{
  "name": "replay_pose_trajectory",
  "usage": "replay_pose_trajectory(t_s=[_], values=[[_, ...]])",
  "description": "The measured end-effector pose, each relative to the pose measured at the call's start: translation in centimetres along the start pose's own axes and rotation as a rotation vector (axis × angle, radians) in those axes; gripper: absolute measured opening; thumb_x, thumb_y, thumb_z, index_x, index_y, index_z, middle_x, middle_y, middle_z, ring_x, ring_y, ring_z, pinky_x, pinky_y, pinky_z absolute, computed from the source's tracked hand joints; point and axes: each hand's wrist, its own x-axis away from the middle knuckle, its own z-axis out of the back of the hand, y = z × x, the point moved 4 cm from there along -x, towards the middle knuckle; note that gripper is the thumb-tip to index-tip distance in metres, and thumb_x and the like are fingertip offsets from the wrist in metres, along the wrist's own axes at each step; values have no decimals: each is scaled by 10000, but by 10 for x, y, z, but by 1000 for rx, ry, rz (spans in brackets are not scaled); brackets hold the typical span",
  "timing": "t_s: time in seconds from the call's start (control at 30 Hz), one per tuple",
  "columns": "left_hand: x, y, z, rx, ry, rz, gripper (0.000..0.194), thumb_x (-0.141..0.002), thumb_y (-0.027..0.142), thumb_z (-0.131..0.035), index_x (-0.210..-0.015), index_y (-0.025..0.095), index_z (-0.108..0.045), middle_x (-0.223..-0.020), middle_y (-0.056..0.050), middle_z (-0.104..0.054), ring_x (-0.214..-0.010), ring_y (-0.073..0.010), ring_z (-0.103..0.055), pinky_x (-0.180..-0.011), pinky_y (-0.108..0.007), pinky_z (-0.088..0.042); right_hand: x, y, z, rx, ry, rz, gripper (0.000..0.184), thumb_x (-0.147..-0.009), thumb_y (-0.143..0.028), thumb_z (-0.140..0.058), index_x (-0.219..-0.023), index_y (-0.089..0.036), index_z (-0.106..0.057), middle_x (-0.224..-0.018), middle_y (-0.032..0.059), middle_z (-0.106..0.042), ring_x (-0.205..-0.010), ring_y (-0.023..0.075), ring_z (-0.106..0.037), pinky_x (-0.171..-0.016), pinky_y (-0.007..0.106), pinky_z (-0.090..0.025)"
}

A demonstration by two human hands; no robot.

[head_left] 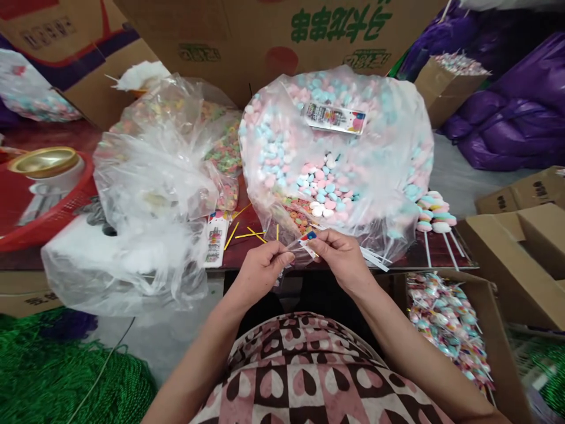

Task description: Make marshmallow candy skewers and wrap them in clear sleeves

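Pinching right over the front edge of the tabletop (241, 251): clear plastic wrapper (296, 257) in the left hand (263, 265), printed card (308, 238) against it in the right hand (339, 256), with each grip closed thumb to finger, hardly a gap. Cannot tell inside from outside for that card, with the thumb covering one end. Barely picking out the wrapper's lower part against dark trousers (315, 294). Glimpsing ring candies (301, 218) just behind, blurred under plastic; catching only part of the red basket (44, 219) at the tabletop's left end.
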Motion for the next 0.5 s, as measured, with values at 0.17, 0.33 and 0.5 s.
replay_pose_trajectory(t_s=[0.17, 0.33, 0.5], values=[[1, 4, -3, -23, 24, -24, 308, -921, 391, -445, -689, 195, -490, -666, 20, -534, -650, -125, -483, -619, -248, -359, 6, 3, 2, 237, 57, 103, 403, -832, -475, -644, -561, -196, -538, -484, -42, -508, -485, 98, -438, -528, 242, -361], [2, -2, -10, 77, -33, 109, 237, -928, 394, -442, -806, 204, -516, -615, 51, -522, -546, -107, -502, -600, -246, -389, 2, 8, 2, 114, -37, 90, 278, -775, -470, -704, -775, -195, -660, -709, -11, -641, -643, 126, -541, -629, 252, -437], [2, -5, -10, 285, -33, 106, 198, -883, 398, -562, -877, 200, -550, -661, 63, -511, -570, -91, -477, -600, -235, -369, 1, 14, 10, 66, 93, 17, 340, -730, -496, -742, -654, -196, -600, -551, -42, -544, -505, 102, -458, -503, 235, -374]])
